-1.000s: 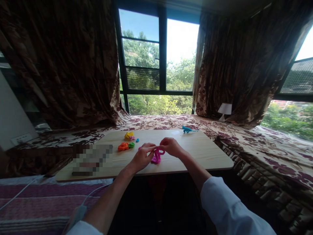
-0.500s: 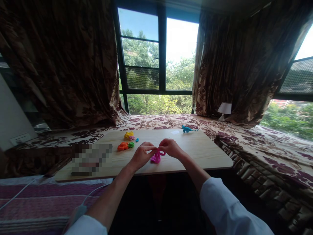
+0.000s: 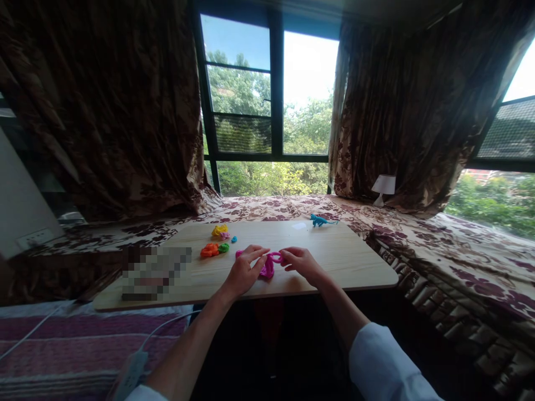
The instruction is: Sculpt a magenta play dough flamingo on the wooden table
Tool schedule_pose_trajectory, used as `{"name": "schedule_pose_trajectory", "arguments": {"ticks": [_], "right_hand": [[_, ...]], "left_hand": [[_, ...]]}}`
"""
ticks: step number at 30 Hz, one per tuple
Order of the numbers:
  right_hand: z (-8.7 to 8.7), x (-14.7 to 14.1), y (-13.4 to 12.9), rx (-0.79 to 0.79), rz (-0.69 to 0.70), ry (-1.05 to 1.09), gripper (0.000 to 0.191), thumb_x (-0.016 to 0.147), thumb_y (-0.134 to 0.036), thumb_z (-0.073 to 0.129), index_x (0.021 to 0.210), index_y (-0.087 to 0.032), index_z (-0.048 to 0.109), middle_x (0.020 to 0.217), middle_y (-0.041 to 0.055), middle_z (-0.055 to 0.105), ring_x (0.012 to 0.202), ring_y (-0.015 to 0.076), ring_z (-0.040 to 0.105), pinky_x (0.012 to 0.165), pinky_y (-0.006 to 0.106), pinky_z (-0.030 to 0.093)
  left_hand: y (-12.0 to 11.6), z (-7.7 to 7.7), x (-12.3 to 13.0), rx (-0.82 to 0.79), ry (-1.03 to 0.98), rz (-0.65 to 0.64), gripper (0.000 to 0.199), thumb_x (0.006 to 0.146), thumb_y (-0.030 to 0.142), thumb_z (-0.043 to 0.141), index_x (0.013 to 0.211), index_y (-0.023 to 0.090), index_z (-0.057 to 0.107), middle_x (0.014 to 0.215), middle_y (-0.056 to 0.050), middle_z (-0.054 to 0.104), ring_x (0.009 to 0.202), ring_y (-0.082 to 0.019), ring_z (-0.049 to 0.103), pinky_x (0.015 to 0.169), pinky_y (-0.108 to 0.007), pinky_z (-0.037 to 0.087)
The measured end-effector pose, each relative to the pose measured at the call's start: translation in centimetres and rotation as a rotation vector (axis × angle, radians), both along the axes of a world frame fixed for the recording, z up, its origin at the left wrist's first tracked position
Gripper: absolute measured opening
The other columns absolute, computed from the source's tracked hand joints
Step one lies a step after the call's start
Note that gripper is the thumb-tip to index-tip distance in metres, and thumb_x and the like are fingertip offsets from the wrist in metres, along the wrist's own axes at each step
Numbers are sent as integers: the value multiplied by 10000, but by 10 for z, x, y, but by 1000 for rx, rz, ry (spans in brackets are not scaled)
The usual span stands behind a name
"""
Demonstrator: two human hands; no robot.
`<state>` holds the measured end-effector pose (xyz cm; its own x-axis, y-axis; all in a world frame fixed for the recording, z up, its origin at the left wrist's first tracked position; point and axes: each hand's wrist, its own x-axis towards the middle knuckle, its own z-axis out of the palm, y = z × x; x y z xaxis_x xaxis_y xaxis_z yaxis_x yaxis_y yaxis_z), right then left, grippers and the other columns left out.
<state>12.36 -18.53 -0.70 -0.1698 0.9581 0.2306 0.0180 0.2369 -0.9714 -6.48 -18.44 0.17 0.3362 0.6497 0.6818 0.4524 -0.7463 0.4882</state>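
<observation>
A bright pink looped piece (image 3: 267, 270), which looks like modelling clay, is between my hands near the front of the wooden table. My left hand (image 3: 243, 272) is closed at the fingertips on its left part, with a bit of pink showing beyond the fingers. On its right, my right hand (image 3: 303, 264) pinches the end of a pink loop. To the left lie an orange lump (image 3: 209, 250), a green lump (image 3: 224, 247), a yellow lump (image 3: 219, 229), a pale pink lump (image 3: 224, 236) and a small blue lump (image 3: 234, 239).
A blue long-tailed animal figure (image 3: 320, 220) stands at the table's far right edge. A blurred-out flat object (image 3: 156, 274) lies on the left of the table (image 3: 343, 259). A white lamp (image 3: 383, 185) stands on the window ledge. A power strip (image 3: 132, 370) with a cable is at lower left.
My right hand has moved slightly right and down, stretching the pink loop sideways. My left hand has lowered a little, and pink now shows at its left side.
</observation>
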Motion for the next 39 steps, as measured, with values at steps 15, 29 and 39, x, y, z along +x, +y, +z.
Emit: {"name": "schedule_pose_trajectory", "arguments": {"ticks": [15, 29, 39], "right_hand": [[11, -12, 10, -22, -99, -10, 136, 666, -235, 603, 746, -128, 631, 526, -11, 568, 474, 83, 520, 450, 189, 428], [-24, -11, 4, 358, -131, -390, 238, 709, -213, 560, 925, -193, 659, 834, 17, 651, 749, 148, 567, 673, 241, 435], [-27, -19, 2, 389, -218, -499, 218, 767, -361, 544, 807, -222, 707, 740, 15, 619, 651, 124, 553, 632, 234, 410]], "left_hand": [[-15, 9, 9, 161, 227, 136, 132, 789, 233, 498, 824, 213, 624, 800, -25, 587, 814, -164, 524, 771, -318, 382], [-5, -28, 5, -193, -99, 172, 237, 715, 364, 556, 832, 182, 653, 811, -44, 645, 809, -188, 578, 745, -308, 442], [3, -26, -1, -384, -212, -16, 341, 757, 346, 509, 1030, 179, 627, 951, -53, 669, 871, -194, 596, 746, -288, 456]]}}
